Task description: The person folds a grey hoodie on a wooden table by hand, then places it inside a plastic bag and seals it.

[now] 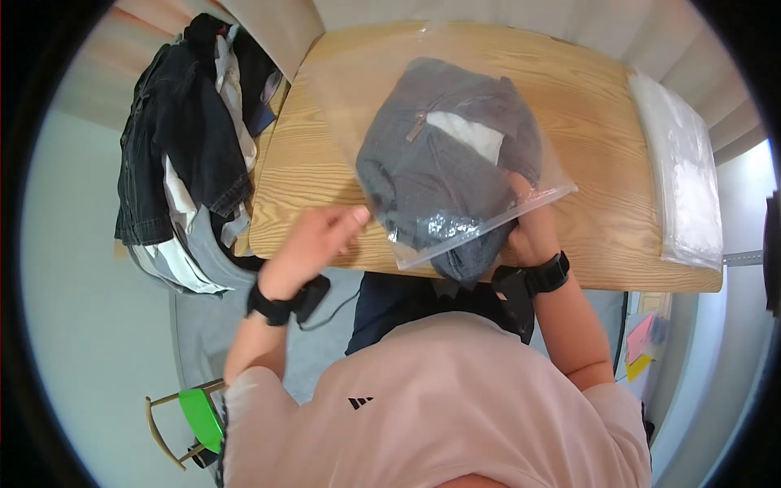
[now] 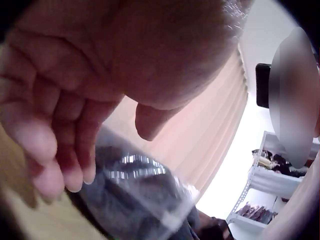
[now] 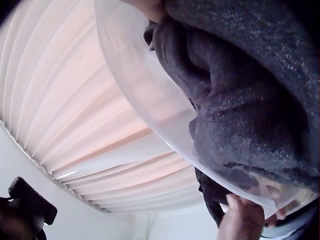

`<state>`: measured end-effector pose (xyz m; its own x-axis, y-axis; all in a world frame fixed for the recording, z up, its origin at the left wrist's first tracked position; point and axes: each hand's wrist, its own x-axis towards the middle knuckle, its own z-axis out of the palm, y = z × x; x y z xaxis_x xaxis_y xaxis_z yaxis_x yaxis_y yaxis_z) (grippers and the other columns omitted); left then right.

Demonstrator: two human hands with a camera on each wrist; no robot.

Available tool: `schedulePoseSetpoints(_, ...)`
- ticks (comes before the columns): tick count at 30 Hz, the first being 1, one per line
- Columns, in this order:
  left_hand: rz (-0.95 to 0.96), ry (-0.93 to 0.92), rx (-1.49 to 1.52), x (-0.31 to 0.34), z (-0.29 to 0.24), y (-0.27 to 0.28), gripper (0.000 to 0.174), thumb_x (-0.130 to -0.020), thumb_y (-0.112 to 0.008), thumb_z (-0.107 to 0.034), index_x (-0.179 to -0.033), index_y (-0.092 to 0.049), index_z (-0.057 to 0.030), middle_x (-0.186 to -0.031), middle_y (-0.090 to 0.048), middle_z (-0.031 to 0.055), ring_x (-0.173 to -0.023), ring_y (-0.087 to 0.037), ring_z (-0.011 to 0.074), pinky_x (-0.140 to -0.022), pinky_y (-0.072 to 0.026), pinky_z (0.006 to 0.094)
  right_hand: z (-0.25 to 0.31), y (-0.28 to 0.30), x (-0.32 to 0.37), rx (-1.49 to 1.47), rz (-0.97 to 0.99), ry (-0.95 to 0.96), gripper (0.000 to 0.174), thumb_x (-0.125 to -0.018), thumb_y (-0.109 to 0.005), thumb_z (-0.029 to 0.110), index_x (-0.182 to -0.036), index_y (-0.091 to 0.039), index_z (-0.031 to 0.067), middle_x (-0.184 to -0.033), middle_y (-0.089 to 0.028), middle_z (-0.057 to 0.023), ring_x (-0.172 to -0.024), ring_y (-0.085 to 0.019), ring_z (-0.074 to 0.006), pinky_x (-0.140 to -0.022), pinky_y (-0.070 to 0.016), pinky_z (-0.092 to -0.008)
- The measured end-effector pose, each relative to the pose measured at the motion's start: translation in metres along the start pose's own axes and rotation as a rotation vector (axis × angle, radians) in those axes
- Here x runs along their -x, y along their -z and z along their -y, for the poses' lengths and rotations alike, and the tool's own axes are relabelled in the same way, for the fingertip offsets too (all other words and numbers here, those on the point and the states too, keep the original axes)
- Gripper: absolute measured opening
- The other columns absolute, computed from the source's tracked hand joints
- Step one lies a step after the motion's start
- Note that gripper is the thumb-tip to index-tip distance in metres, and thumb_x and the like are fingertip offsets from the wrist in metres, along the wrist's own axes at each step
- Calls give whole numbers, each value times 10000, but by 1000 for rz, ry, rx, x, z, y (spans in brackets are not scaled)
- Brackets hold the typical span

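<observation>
A dark grey garment [image 1: 455, 171] with a zip pull and a white patch lies mostly inside a clear plastic bag [image 1: 342, 106], and its lower end sticks out of the bag's mouth over the table edge. My right hand [image 1: 534, 232] reaches in at the bag's mouth and grips the garment's right side, fingers partly covered. In the right wrist view the dark cloth [image 3: 240, 115] fills the right side beside the bag's edge [image 3: 175, 147]. My left hand [image 1: 313, 244] hovers just left of the bag with loosely bent fingers, holding nothing; the left wrist view shows its palm [image 2: 100, 55].
A wooden table [image 1: 602, 163] carries a stack of clear plastic bags [image 1: 679, 171] at its right edge. Dark and light clothes [image 1: 183, 146] are heaped at the left. A chair with a green part [image 1: 201, 419] stands at the lower left, and a cable hangs below the table edge.
</observation>
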<state>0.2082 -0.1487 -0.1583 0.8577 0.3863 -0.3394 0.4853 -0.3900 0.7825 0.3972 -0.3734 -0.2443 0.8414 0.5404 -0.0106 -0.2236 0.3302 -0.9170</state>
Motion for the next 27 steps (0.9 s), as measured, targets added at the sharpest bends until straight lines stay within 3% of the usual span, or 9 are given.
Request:
schedulePoseSetpoints(2, 97, -3, 124, 5, 25, -24, 425, -925, -484, -411, -848, -615, -15, -701, -577, 12, -604, -528, 81, -542, -415, 212, 12, -3, 4, 1056, 156, 431, 424, -705, -453, -61, -1116, -533, 6, -1025, -588, -192, -995, -536, -346, -865, -404, -366)
schedulePoseSetpoints(9, 24, -79, 577, -11, 43, -68, 280, -926, -473, -253, -733, -549, -65, -635, -503, -19, -523, -437, 59, -485, -332, 192, -14, -11, -4, 957, 6, 505, 465, -667, -450, -24, -1125, -526, -6, -1033, -581, -215, -1014, -527, -368, -875, -392, -384)
schedulePoseSetpoints(12, 8, -168, 588, -16, 47, -78, 201, -892, -445, -116, -707, -510, -74, -585, -418, -54, -493, -349, 45, -467, -284, 202, -26, -12, -14, 978, -88, 461, 401, -742, -469, 6, -1139, -522, -13, -1057, -585, -194, -1019, -536, -335, -889, -399, -370)
schedulePoseSetpoints(14, -35, -227, 451, -17, 49, -86, 211, -889, -476, -135, -738, -502, 9, -607, -384, -20, -587, -379, 66, -540, -351, 246, -48, -9, -34, 400, -125, 295, 370, -781, -500, -26, -1147, -536, 15, -1065, -578, -195, -1001, -544, -301, -878, -419, -342)
schedulePoseSetpoints(15, -29, -241, 456, -15, 46, -88, 198, -885, -477, -132, -758, -489, 20, -618, -365, -12, -614, -370, 72, -558, -353, 257, -40, -18, -38, 396, -124, 307, 370, -781, -500, -26, -1147, -536, 15, -1065, -578, -195, -1001, -544, -301, -878, -419, -342)
schedulePoseSetpoints(17, -23, -297, 429, -13, 41, -92, 190, -883, -477, -128, -765, -497, 19, -622, -373, -9, -615, -375, 72, -560, -355, 254, -18, -40, -41, -527, -253, -121, 306, -841, -524, 96, -1133, -540, 6, -1059, -595, -162, -991, -559, -270, -874, -431, -345)
schedulePoseSetpoints(24, 28, -446, 429, 0, 29, -116, 179, -895, -450, -105, -761, -510, -2, -630, -402, -32, -592, -373, 55, -541, -333, 230, -43, -34, -62, -581, -60, -123, 320, -866, -527, 168, -1146, -536, 13, -1065, -596, -126, -994, -561, -239, -855, -452, -318)
schedulePoseSetpoints(26, 80, -374, 437, 1, 27, -111, 171, -894, -445, -98, -761, -509, -10, -627, -407, -33, -583, -378, 60, -528, -334, 232, -79, 2, -83, 300, 62, 314, 330, -883, -550, 198, -1166, -529, 31, -1106, -580, -97, -1018, -550, -223, -859, -456, -315)
schedulePoseSetpoints(27, 98, -371, 459, 0, 31, -111, 161, -897, -434, -88, -760, -494, -28, -622, -405, -37, -571, -369, 58, -510, -324, 228, -57, -6, -70, 306, 60, 311, 330, -883, -550, 198, -1166, -529, 31, -1106, -580, -97, -1018, -550, -223, -859, -456, -315)
